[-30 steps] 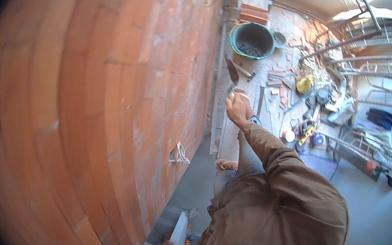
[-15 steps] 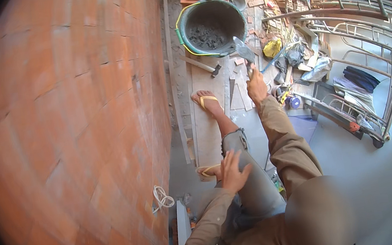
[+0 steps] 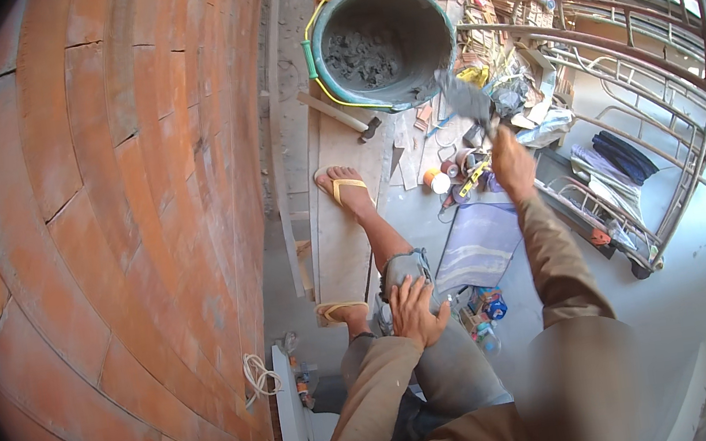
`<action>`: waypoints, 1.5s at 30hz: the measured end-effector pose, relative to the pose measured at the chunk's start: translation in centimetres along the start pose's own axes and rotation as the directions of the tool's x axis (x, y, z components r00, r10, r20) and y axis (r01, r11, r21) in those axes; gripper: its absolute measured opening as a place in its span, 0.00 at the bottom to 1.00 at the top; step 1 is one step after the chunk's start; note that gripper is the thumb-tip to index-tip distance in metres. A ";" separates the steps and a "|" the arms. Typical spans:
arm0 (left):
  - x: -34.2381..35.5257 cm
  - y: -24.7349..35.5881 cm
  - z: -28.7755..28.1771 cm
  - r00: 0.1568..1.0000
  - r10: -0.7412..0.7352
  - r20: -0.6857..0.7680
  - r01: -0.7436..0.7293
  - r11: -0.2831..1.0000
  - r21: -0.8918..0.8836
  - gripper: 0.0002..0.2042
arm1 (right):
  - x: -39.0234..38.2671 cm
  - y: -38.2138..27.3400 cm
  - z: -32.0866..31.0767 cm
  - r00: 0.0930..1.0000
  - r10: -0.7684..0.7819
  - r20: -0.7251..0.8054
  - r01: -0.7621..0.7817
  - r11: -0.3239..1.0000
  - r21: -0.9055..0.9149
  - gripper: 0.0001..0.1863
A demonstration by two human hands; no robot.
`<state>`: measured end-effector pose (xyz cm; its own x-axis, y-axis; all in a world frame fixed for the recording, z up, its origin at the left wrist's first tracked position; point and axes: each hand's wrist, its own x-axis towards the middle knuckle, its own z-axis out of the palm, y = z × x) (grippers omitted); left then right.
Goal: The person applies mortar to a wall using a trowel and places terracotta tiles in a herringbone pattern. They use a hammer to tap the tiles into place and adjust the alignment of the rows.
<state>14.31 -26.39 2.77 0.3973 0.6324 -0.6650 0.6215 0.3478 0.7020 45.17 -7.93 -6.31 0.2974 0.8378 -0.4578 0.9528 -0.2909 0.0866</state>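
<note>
My right hand [image 3: 512, 162] is closed round the handle of a trowel [image 3: 468, 100], its grey blade pointing up and left toward the bucket's rim. The blade is a little blurred. A dark bucket [image 3: 436, 40] with a yellow handle and green grip stands ahead, and grey mortar [image 3: 363, 57] lies in its bottom. My left hand [image 3: 416, 308] rests open on my knee, fingers spread over the grey trousers. Between the bucket and my sandalled foot lies a hammer [image 3: 339, 115] with a wooden handle, on a board [image 3: 345, 230].
An orange brick wall [image 3: 119, 207] rises close on my left, with a white cord [image 3: 259, 377] at its foot. Metal frames [image 3: 618, 65] lean at the right. Tile scraps, a yellow level [image 3: 474, 178] and a purple cloth [image 3: 477, 244] lie on the floor.
My right hand has swung rightward with the trowel, away from the bucket's front. My left hand has settled onto my knee. The view has shifted slightly.
</note>
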 end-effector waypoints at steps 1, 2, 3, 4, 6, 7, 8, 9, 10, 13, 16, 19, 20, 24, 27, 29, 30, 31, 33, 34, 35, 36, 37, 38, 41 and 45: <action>0.1 0.0 0.0 1.000 -0.001 -0.009 0.001 1.000 -0.004 0.26 | 2.3 0.1 -1.5 0.999 -0.043 -0.004 0.042 0.992 -0.119 0.10; 0.1 0.0 -0.1 1.000 -0.003 -0.018 0.003 1.000 -0.007 0.26 | 4.4 -0.7 -4.0 0.997 -0.066 0.025 0.069 0.985 -0.155 0.09; 0.3 0.0 -0.1 1.000 0.001 -0.026 -0.002 1.000 -0.011 0.26 | 6.3 0.1 -4.7 0.996 -0.094 0.005 0.092 0.956 -0.280 0.08; 0.2 0.0 -0.2 1.000 -0.002 -0.031 0.002 1.000 -0.019 0.26 | 7.8 0.0 -5.5 0.987 -0.160 0.021 0.155 0.898 -0.411 0.09; 0.3 0.0 -0.4 0.999 -0.002 -0.041 0.001 0.999 -0.034 0.26 | 9.4 -1.7 -6.2 0.956 -0.203 0.210 0.277 0.858 -0.432 0.10; 0.1 -0.2 -0.2 0.999 0.003 -0.045 -0.004 1.000 -0.027 0.26 | 10.0 -2.3 -4.3 0.931 -0.205 0.302 0.325 0.843 -0.429 0.11; 0.2 -0.4 0.2 0.999 0.013 -0.048 -0.014 1.000 -0.024 0.26 | 10.5 -3.1 -2.7 0.898 -0.199 0.391 0.369 0.826 -0.427 0.12; 0.4 -0.4 0.2 0.999 0.004 -0.054 -0.005 1.000 -0.016 0.26 | 10.3 -5.9 -2.6 0.879 -0.200 0.433 0.376 0.849 -0.371 0.12; 0.7 -0.3 0.2 0.998 -0.002 -0.063 0.001 1.000 -0.013 0.26 | 10.0 -8.7 -4.5 0.821 -0.288 0.493 0.456 0.851 -0.261 0.10; 1.3 0.6 -0.5 0.998 0.000 -0.062 -0.001 1.000 -0.019 0.26 | 11.5 -10.5 -2.9 0.894 -0.241 0.377 0.330 0.924 -0.192 0.12; 1.3 0.4 -0.8 0.997 -0.001 -0.080 -0.001 1.000 -0.028 0.26 | 13.6 -11.7 -0.8 0.936 -0.159 0.313 0.249 0.929 -0.273 0.14; 1.6 0.8 -0.5 0.997 -0.018 -0.079 0.017 1.000 -0.012 0.25 | 14.7 -12.9 -0.6 0.963 -0.205 0.176 0.256 0.901 -0.350 0.14; 1.6 0.8 -0.4 0.997 -0.017 -0.079 0.017 1.000 -0.006 0.25 | 15.6 -12.9 -0.3 0.967 -0.198 0.162 0.242 0.913 -0.328 0.14; 1.8 0.7 -0.5 0.998 -0.003 -0.061 0.004 1.000 0.015 0.24 | 18.9 -13.0 0.2 0.975 -0.189 0.119 0.219 0.914 -0.340 0.13; 2.0 1.0 -0.8 0.997 -0.005 -0.079 0.004 1.000 -0.008 0.24 | 20.9 -13.4 1.1 0.983 -0.166 0.072 0.180 0.862 -0.474 0.11; 2.0 1.0 -0.9 0.998 -0.007 -0.065 0.006 1.000 -0.017 0.24 | 21.0 -13.3 1.3 0.979 -0.202 0.005 0.180 0.862 -0.474 0.10; 2.0 1.0 -1.0 0.998 -0.008 -0.060 0.007 1.000 -0.021 0.24 | 21.1 -13.3 1.2 0.975 -0.220 -0.030 0.180 0.863 -0.473 0.10; 2.2 0.9 -1.1 0.998 -0.008 -0.058 0.007 1.000 -0.021 0.24 | 21.4 -13.4 1.1 0.967 -0.250 -0.055 0.190 0.845 -0.499 0.10; 2.4 1.1 -1.3 0.998 -0.007 -0.058 0.005 1.000 -0.024 0.24 | 22.2 -13.8 0.4 0.959 -0.283 -0.008 0.234 0.808 -0.540 0.11; 2.5 1.1 -1.3 0.998 -0.007 -0.057 0.006 1.000 -0.021 0.24 | 22.7 -14.1 0.0 0.954 -0.299 0.015 0.256 0.789 -0.559 0.11; 2.5 1.1 -1.4 0.999 -0.011 -0.050 0.010 1.000 -0.020 0.24 | 23.2 -14.1 -0.1 0.952 -0.298 0.075 0.292 0.800 -0.523 0.12; 2.4 1.1 -1.4 0.999 -0.015 -0.043 0.014 1.000 -0.018 0.24 | 23.4 -14.2 0.0 0.949 -0.301 0.090 0.301 0.790 -0.534 0.12; 2.3 1.2 -1.5 0.999 -0.020 -0.037 0.019 1.000 -0.021 0.24 | 23.6 -14.3 0.2 0.947 -0.303 0.105 0.310 0.780 -0.544 0.12; 2.4 1.2 -1.5 0.999 -0.023 -0.041 0.022 1.000 -0.019 0.24 | 23.8 -14.7 0.1 0.944 -0.310 0.112 0.319 0.770 -0.552 0.12; 2.6 1.6 -1.8 0.998 -0.028 -0.054 0.027 0.999 -0.029 0.24 | 23.8 -16.3 0.9 0.942 -0.286 0.177 0.335 0.752 -0.568 0.12; 2.9 1.6 -1.6 0.998 -0.025 -0.065 0.023 1.000 -0.019 0.24 | 22.6 -17.9 3.5 0.925 -0.323 0.201 0.380 0.784 -0.491 0.11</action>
<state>15.33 -22.89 2.38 0.3372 0.6673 -0.6641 0.6175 0.3757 0.6911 34.58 14.60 -21.35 -0.0450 0.7760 -0.6291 0.8896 0.3176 0.3282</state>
